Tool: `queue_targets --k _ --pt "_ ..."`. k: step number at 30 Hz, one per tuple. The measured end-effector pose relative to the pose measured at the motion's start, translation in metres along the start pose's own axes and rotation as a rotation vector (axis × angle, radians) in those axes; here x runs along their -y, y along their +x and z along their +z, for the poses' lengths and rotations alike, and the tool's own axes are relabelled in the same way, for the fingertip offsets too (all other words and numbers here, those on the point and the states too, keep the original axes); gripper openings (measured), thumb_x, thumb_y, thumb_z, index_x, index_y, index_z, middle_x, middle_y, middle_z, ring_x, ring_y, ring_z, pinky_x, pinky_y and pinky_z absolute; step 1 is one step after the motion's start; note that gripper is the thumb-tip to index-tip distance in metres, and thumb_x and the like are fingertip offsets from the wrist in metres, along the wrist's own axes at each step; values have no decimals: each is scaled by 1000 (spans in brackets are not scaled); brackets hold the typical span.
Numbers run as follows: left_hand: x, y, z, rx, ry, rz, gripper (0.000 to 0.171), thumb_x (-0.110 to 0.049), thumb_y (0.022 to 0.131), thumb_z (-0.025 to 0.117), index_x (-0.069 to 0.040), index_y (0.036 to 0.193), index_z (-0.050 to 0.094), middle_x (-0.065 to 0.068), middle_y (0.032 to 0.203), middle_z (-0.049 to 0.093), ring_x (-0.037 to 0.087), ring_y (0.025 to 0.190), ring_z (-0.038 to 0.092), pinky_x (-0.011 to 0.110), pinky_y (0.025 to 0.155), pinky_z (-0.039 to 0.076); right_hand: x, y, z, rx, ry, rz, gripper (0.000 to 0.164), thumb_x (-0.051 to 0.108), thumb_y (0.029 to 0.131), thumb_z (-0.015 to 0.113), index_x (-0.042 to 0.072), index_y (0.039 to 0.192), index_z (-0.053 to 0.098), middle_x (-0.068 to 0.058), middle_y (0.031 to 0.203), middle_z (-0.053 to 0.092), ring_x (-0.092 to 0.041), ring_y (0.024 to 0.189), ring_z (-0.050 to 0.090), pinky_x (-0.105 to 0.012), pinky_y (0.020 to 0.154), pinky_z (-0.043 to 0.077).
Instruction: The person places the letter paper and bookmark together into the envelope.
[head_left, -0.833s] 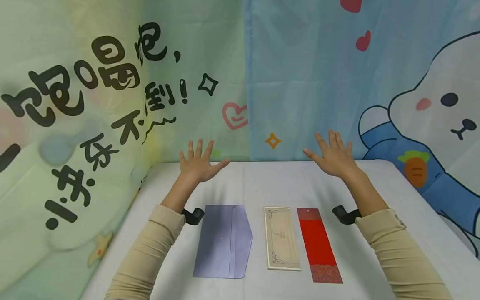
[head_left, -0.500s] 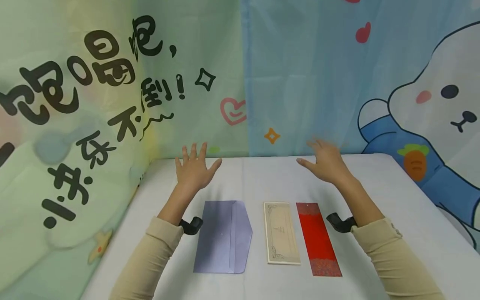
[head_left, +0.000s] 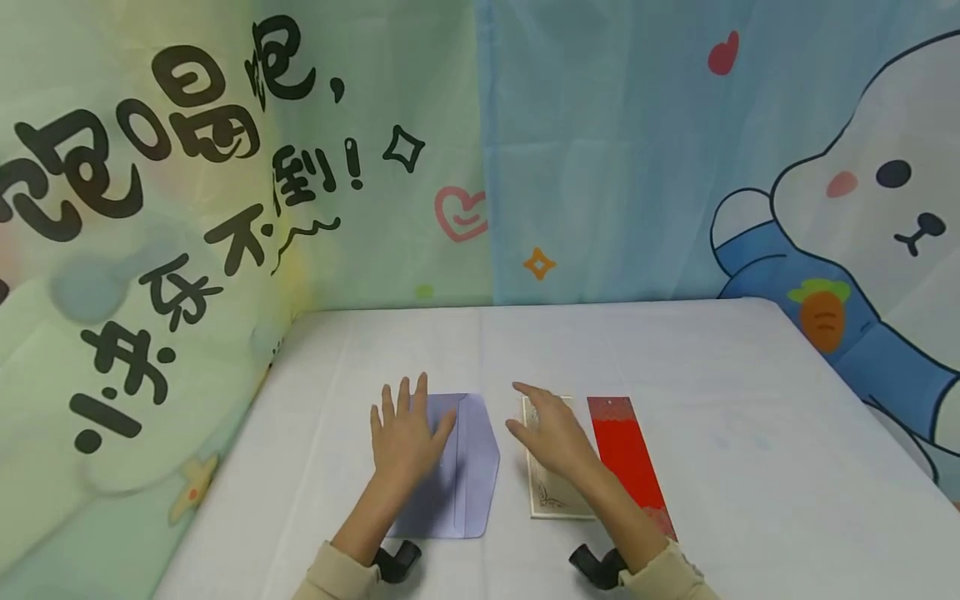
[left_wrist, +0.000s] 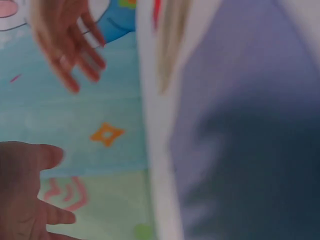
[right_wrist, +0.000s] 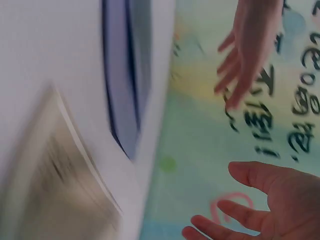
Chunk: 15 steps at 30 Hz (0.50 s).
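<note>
My left hand [head_left: 405, 442], fingers spread and straight, hovers over the lavender envelope [head_left: 476, 467] and covers its left part in the head view. My right hand [head_left: 555, 437] has its fingers extended toward the left and overlaps the cream card [head_left: 547, 492] with a printed ornamental border. To the right of that card lies a red paper strip [head_left: 626, 442] with patterned ends, its lower part hidden behind my right forearm. Neither hand holds anything. In the left wrist view the envelope [left_wrist: 240, 75] lies under a dark shadow; in the right wrist view the card [right_wrist: 65, 185] is blurred.
The three paper items lie side by side on a white-covered table [head_left: 750, 433]. A printed curtain [head_left: 600, 150] hangs along its back and left sides. A black wrist mount [head_left: 397, 560] sits below the left wrist, and another mount [head_left: 597, 567] below the right.
Both hands have come down and back from the table's far edge, the right one also moving left. They now overlap the envelope and the card. The view has tilted slightly; the paper items lie still.
</note>
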<state>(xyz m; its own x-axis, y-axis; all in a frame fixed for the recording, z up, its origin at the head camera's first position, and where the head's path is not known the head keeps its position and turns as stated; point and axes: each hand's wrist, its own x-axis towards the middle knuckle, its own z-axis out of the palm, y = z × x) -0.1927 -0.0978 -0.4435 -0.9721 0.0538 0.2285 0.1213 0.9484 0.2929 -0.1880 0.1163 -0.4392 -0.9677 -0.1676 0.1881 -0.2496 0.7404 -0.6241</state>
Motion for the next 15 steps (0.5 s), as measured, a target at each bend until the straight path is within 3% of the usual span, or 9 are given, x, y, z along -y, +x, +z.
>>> queue_targets --k 8,15 --pt "13 -17 47 13 62 17 73 -59 87 43 -11 142 35 24 141 35 49 129 23 63 98 21 2 -7 58 52 -10 -71 65 23 82 68 3 138 41 -28 138 34 -43 126 34 -54 95 35" --pt "20 -24 70 20 64 43 76 -59 85 47 -11 142 35 25 143 30 49 131 17 63 99 17 -8 -14 82 86 3 -79 75 30 83 66 7 144 29 -31 146 15 -45 132 19 -56 98 29"
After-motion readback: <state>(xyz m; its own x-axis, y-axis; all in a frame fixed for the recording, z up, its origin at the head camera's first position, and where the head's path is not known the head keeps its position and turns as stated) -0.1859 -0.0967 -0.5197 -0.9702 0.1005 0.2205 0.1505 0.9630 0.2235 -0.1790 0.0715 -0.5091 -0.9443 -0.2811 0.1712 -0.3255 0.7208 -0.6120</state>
